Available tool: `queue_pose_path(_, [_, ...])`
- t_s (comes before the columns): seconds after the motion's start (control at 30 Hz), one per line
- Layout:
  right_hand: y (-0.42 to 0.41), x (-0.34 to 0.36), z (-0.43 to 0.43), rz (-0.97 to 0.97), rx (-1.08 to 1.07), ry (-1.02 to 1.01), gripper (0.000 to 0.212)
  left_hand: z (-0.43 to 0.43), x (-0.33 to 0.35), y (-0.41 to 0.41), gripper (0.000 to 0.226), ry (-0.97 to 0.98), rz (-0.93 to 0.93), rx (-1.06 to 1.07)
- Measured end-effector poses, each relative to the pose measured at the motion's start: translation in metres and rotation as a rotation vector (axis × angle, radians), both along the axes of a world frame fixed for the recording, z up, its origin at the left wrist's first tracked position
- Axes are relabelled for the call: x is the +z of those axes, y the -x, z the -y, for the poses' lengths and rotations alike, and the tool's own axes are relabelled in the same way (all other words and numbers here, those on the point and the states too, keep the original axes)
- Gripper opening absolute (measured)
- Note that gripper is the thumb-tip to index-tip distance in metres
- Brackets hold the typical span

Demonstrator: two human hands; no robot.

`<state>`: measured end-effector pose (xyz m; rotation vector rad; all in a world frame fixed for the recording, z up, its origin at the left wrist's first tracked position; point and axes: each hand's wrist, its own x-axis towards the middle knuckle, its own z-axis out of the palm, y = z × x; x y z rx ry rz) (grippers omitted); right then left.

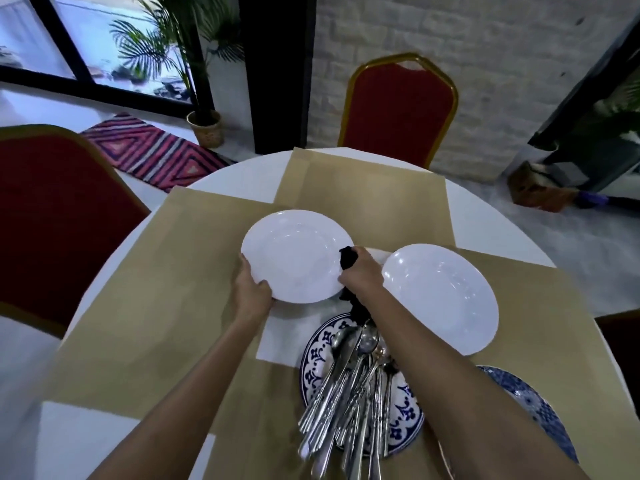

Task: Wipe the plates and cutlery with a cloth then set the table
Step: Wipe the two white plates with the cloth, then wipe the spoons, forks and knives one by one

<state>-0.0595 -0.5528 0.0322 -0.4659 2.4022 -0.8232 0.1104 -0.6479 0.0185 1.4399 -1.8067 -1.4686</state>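
A white plate is held over the tan placemats on the round white table. My left hand grips its near-left rim. My right hand holds a black cloth against the plate's right rim; the cloth's tail hangs below the wrist. A second white plate lies to the right. Close to me, several pieces of silver cutlery are heaped on a blue-and-white patterned plate. Another blue patterned plate shows under my right forearm.
Tan placemats cover most of the table. A red chair with a gold frame stands at the far side, another red chair at the left. A potted palm and a striped rug are on the floor beyond.
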Motion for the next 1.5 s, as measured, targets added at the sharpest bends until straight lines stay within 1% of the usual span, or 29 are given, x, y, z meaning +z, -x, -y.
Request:
queue_pose_path(0.07, [0.002,-0.006,0.000,-0.007,0.006,0.000,0.058,0.002,-0.009,-0.001,0.078,0.002,0.111,-0.042])
queue_pose_path(0.13, [0.004,-0.010,0.001,-0.015,0.009,0.006,0.057,0.001,-0.015,-0.001,0.080,-0.004,0.154,-0.057])
queue_pose_path(0.3, [0.005,-0.014,0.002,-0.056,0.040,-0.024,0.056,-0.002,-0.023,0.005,0.076,-0.003,0.129,-0.021])
queue_pose_path(0.4, [0.006,-0.012,0.001,-0.099,0.101,-0.078,0.056,-0.002,-0.025,0.008,0.073,0.003,0.099,-0.014])
queue_pose_path(0.5, [0.008,-0.006,-0.002,-0.127,0.113,-0.125,0.051,0.000,-0.023,0.006,0.071,-0.002,0.134,-0.031])
queue_pose_path(0.57, [0.005,0.004,-0.008,-0.144,0.062,-0.085,0.049,-0.001,-0.022,0.001,0.065,0.013,0.161,-0.065])
queue_pose_path(0.6, [0.002,0.011,-0.014,-0.144,0.018,-0.024,0.049,-0.002,-0.022,-0.004,0.062,0.028,0.167,-0.069])
queue_pose_path(0.63, [0.000,0.018,-0.020,-0.123,-0.040,0.058,0.050,-0.003,-0.020,-0.007,0.058,0.044,0.184,-0.056])
queue_pose_path(0.7, [-0.008,0.033,-0.040,0.022,-0.192,0.244,0.052,-0.016,-0.014,-0.015,0.050,0.095,0.200,0.008])
queue_pose_path(0.77, [-0.019,0.045,-0.066,0.232,-0.313,0.406,0.043,-0.039,-0.004,-0.023,0.042,0.144,0.156,0.034])
queue_pose_path(0.8, [-0.024,0.049,-0.080,0.311,-0.338,0.448,0.036,-0.052,0.002,-0.027,0.038,0.163,0.113,0.026])
queue_pose_path(0.87, [-0.038,0.049,-0.113,0.387,-0.350,0.458,0.028,-0.082,0.011,-0.037,0.035,0.189,0.040,-0.041])
queue_pose_path(1.03, [-0.068,0.035,-0.190,0.354,-0.406,0.419,0.022,-0.149,0.013,-0.054,0.031,0.273,0.076,-0.318])
queue_pose_path(1.1, [-0.076,0.027,-0.210,0.363,-0.444,0.422,0.022,-0.165,0.008,-0.050,0.026,0.374,0.124,-0.425])
queue_pose_path(1.23, [-0.095,0.026,-0.244,0.397,-0.484,0.468,0.019,-0.189,0.000,-0.034,0.019,0.614,0.247,-0.549])
queue_pose_path(1.3, [-0.102,0.026,-0.250,0.391,-0.466,0.461,0.018,-0.196,-0.002,-0.026,0.016,0.763,0.348,-0.614])
queue_pose_path(1.37, [-0.106,0.019,-0.252,0.380,-0.455,0.460,0.014,-0.202,-0.003,-0.021,0.020,0.886,0.479,-0.676])
queue_pose_path(1.43, [-0.109,0.011,-0.253,0.336,-0.428,0.426,0.018,-0.205,-0.003,-0.017,0.024,0.930,0.605,-0.720])
queue_pose_path(1.5, [-0.111,0.004,-0.254,0.286,-0.405,0.399,0.020,-0.206,0.000,-0.014,0.025,0.956,0.694,-0.734])
